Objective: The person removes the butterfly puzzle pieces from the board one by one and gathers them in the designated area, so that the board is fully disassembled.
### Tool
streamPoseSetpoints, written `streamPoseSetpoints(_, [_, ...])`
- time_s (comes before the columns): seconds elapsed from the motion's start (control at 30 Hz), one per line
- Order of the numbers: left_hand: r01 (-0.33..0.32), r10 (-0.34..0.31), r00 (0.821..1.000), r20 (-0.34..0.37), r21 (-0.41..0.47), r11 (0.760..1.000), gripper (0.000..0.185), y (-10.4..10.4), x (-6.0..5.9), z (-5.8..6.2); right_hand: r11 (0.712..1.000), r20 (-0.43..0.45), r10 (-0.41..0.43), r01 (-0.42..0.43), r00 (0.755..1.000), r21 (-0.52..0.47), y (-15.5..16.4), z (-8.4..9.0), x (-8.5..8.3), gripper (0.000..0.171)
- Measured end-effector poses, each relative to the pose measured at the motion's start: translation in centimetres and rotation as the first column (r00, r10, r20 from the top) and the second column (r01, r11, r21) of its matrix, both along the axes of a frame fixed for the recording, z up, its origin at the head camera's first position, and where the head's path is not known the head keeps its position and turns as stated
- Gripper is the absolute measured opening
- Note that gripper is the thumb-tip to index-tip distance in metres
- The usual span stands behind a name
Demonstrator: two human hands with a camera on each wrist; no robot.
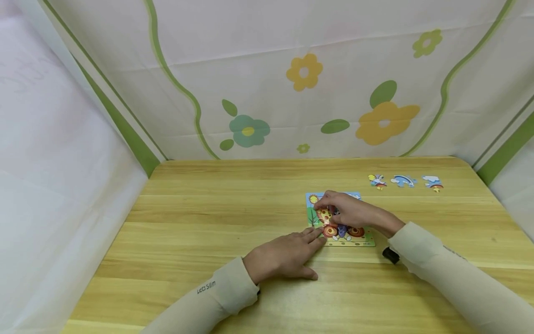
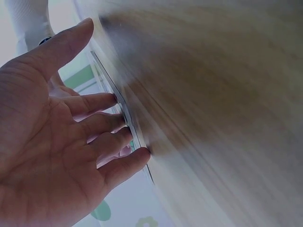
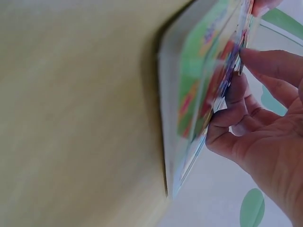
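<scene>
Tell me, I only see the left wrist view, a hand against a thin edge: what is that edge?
Observer: A picture puzzle board lying flat on the wooden table.
Operator: Is the other hand near?
Observer: Yes, the right hand rests on top of the board, fingers curled over a piece.
Operator: Anything else on the table?
Observer: Three loose pieces lie in a row beyond the board, to the right.

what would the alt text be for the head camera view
A person's right hand presses its fingers onto a colourful puzzle board on a wooden table, while the left hand lies flat with its fingertips at the board's near-left corner. Three loose puzzle pieces lie in a row farther back on the right, before a flower-printed backdrop.
</scene>
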State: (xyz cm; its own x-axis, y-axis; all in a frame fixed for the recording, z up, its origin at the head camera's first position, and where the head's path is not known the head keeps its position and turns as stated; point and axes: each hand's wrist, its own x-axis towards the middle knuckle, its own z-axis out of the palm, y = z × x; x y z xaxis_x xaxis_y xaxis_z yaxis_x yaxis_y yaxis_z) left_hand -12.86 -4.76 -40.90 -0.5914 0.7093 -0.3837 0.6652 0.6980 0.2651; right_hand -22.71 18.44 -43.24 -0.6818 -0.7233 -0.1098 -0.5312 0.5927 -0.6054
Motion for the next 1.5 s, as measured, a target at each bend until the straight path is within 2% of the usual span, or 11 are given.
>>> streamPoseSetpoints(0.53, [-0.001,0.001,1.0,0.008,-0.003,1.0,0.085,-0.1,0.0,0.0,0.999,0.015,-0.018,0.018,1.0,-0.043,0.3,-0.2,-0.1,0.047])
streamPoseSetpoints(0.93, [0.002,-0.002,1.0,0.018,-0.002,1.0,0.084,-0.1,0.1,0.0,0.992,0.011,-0.082,0.082,0.997,-0.097,1.4,0.3,0.6,0.044])
streamPoseSetpoints(1.27, [-0.002,0.002,1.0,0.011,0.003,1.0,0.084,-0.1,0.1,0.0,0.976,-0.002,-0.182,0.181,0.983,-0.118,4.2,1.8,0.9,0.045])
streamPoseSetpoints(1.5, [-0.003,0.003,1.0,0.003,0.01,1.0,0.084,-0.2,0.1,0.0,0.968,-0.091,-0.233,0.222,0.968,-0.114,7.1,2.1,0.9,0.042])
